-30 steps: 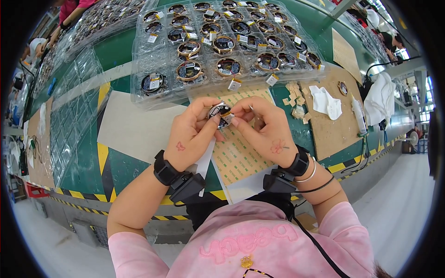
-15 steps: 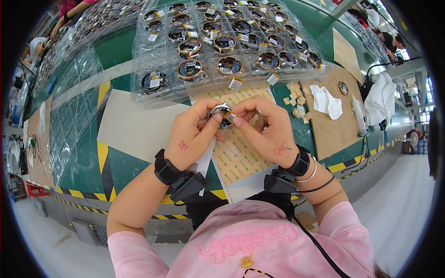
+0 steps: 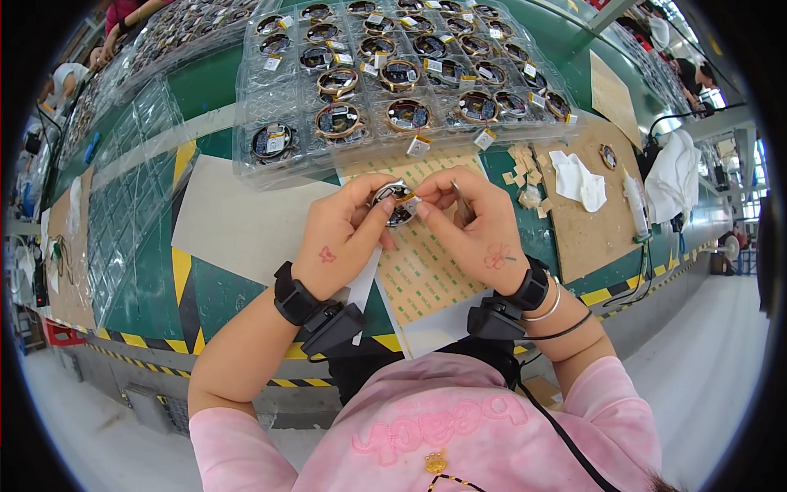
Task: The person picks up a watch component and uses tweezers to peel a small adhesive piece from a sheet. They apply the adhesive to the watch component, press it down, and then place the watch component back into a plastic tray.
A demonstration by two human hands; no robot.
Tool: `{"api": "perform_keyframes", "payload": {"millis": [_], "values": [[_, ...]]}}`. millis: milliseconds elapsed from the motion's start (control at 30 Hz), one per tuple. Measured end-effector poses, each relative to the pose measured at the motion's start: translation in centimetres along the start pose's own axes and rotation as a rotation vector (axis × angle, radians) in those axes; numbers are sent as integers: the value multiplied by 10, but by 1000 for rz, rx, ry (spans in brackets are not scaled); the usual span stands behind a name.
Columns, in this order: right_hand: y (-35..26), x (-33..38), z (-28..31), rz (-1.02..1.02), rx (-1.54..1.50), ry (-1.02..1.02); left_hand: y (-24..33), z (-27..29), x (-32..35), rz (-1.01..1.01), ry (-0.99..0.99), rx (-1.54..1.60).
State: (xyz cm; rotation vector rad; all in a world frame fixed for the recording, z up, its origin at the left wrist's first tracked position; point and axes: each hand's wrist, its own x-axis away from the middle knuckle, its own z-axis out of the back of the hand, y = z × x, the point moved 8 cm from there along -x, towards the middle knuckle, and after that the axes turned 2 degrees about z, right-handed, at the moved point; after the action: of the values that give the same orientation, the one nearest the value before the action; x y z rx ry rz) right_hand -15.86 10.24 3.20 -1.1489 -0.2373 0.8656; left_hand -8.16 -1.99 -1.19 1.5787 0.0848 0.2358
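Note:
Between thumb and fingers, my left hand (image 3: 332, 238) grips a round silver watch case (image 3: 400, 218), its dark circuit parts facing up. At its right rim, the thumb and forefinger of my right hand (image 3: 479, 234) pinch a small silver battery (image 3: 411, 200) with a yellow edge. Metal tweezers (image 3: 463, 205) are tucked in the curled fingers of the same hand. Fingertips hide part of the case and battery. Below the hands lies a tan sheet of adhesive pieces (image 3: 430, 283) on white backing.
Beyond my hands stands a clear plastic tray (image 3: 246, 156) with several watch cases, many with batteries attached. A brown board (image 3: 594, 238) at right carries a white cloth (image 3: 579, 182), a white tube (image 3: 634, 205) and a loose watch part (image 3: 607, 156). Grey card (image 3: 238, 217) lies at left.
Both hands keep their hold on the watch case and battery. The case has tilted slightly and shifted a little to the right, showing more of its inside.

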Motion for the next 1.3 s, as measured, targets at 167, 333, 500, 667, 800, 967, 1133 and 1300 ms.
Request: {"api": "perform_keyframes", "payload": {"millis": [167,333,500,667,800,967,1133,1300], "values": [[6,0,-1,4,5,11,-3,-1,1,12,-6,15],[6,0,1,-25,7,6,-3,-2,0,-11,-12,46],[5,0,1,-47,17,-6,-3,-2,1,-4,-13,36],[8,0,0,-67,7,-10,-2,-2,1,0,5,17],[8,0,-2,-106,-11,-21,-1,-1,0,-24,28,16],[10,-1,-4,-97,-42,14,-1,0,-1,-38,16,26],[9,-2,-4,-72,-33,6,1,-3,0,-82,-1,30],[8,1,-1,-20,38,30,0,-6,2,-80,-12,40]]}}
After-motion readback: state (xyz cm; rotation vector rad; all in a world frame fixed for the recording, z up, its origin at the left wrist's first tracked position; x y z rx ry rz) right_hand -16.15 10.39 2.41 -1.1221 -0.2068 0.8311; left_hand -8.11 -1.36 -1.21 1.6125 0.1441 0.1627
